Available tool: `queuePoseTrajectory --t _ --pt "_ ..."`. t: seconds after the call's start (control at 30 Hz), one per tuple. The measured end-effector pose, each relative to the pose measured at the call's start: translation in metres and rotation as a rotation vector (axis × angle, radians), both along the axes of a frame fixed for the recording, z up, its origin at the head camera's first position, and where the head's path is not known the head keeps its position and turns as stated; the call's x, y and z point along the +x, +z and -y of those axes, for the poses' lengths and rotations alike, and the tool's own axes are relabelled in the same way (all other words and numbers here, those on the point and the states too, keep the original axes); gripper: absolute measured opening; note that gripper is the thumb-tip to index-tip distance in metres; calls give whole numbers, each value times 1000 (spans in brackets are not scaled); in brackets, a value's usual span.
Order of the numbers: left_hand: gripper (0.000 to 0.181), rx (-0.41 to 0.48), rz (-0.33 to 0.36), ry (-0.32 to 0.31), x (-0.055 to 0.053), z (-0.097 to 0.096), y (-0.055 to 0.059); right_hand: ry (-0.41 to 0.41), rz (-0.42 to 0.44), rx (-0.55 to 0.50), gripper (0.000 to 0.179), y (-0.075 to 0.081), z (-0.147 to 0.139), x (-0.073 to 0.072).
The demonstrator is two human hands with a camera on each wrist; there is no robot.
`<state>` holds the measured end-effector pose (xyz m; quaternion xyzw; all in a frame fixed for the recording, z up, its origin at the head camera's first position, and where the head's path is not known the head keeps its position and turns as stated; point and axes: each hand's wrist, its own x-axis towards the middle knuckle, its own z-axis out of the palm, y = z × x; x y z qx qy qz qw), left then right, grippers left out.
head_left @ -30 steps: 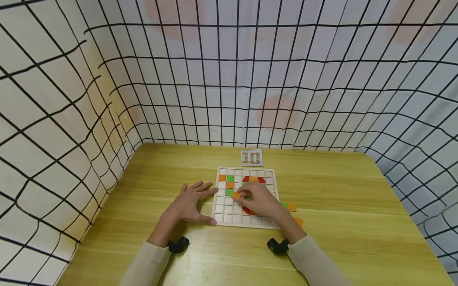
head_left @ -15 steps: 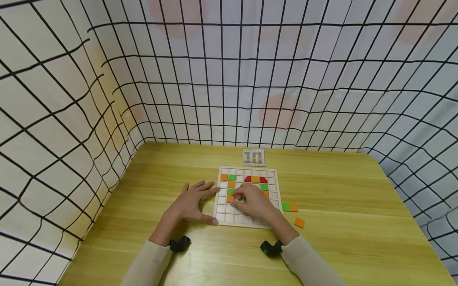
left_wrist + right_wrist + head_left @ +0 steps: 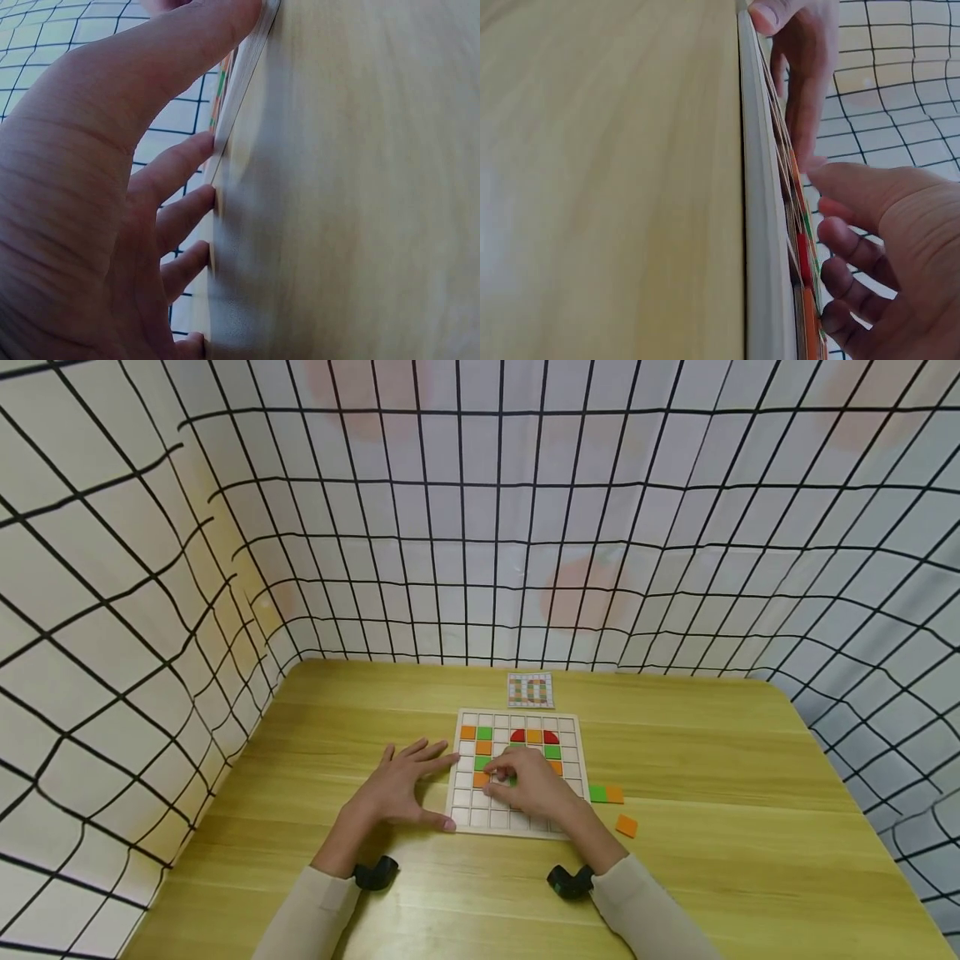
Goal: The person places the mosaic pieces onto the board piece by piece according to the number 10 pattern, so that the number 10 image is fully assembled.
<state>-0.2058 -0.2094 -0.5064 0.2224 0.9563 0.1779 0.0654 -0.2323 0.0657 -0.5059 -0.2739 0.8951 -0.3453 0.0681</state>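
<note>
A pale square grid board (image 3: 480, 820) lies on the table, with orange, green and red pieces in some of its cells. In the head view my right hand (image 3: 536, 787) is over the board's middle, thumb and index finger pinching the right side of an orange square tile (image 3: 481, 780). That tile lies at a cell just below a green tile (image 3: 482, 763). Several pieces are partly hidden under this hand. My left hand (image 3: 401, 787) rests spread at the board's left side, its thumb at the lower left corner (image 3: 247, 19) and its index fingertip (image 3: 202, 145) touching the edge.
Behind the board lies a small pattern card (image 3: 530, 691). To its right, on the table (image 3: 712, 793), are a loose green tile (image 3: 597, 794), an orange tile (image 3: 614, 795) beside it, and another orange tile (image 3: 626, 826). Black wire mesh (image 3: 480, 585) walls stand around the table.
My right hand has carried the orange tile left and down into place below the green tile, and its fingers remain at it. My left hand has stayed at the board's edge.
</note>
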Motion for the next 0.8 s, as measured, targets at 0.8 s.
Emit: queuePoseTrajectory --t 0.8 --pt "109 20 1 -12 1 0 2 -158 -71 -12 37 1 -84 0"
